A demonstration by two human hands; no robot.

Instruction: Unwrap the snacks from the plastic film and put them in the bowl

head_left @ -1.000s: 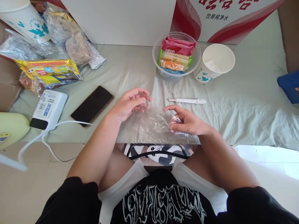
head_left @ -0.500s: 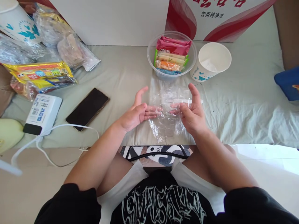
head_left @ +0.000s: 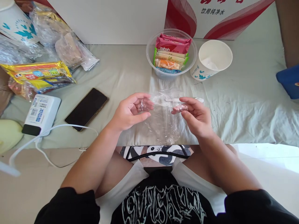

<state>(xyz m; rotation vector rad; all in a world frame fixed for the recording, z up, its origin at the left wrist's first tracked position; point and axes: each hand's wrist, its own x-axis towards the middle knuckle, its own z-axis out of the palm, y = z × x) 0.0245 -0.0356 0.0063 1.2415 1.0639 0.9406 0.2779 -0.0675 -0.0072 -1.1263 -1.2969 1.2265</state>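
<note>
A clear plastic bag (head_left: 163, 119) is held between both hands above the near edge of the cloth-covered table (head_left: 245, 102). The bag's left upper edge is pinched by the left hand (head_left: 130, 112), thumb and fingers closed on a bunch of film. The right upper edge is gripped by the right hand (head_left: 195, 116), fingertips pressed together on the film; whether the pinkish patch at the fingertips is skin seen through plastic or a separate item cannot be told. The bag hangs crumpled between the 2 hands, its lower part resting on the cloth.

Just behind the bag, a white plastic utensil (head_left: 184, 100) lies flat, partly covered by the film. Farther back, a clear plastic bowl (head_left: 149, 53) holds snack packets (head_left: 172, 51), with a white paper cup (head_left: 211, 60) just beside it. A black phone (head_left: 86, 105) lies left of the left hand, near a white power bank (head_left: 40, 112) with a cable attached. Yellow snack packs (head_left: 38, 73) lie at far left.
</note>
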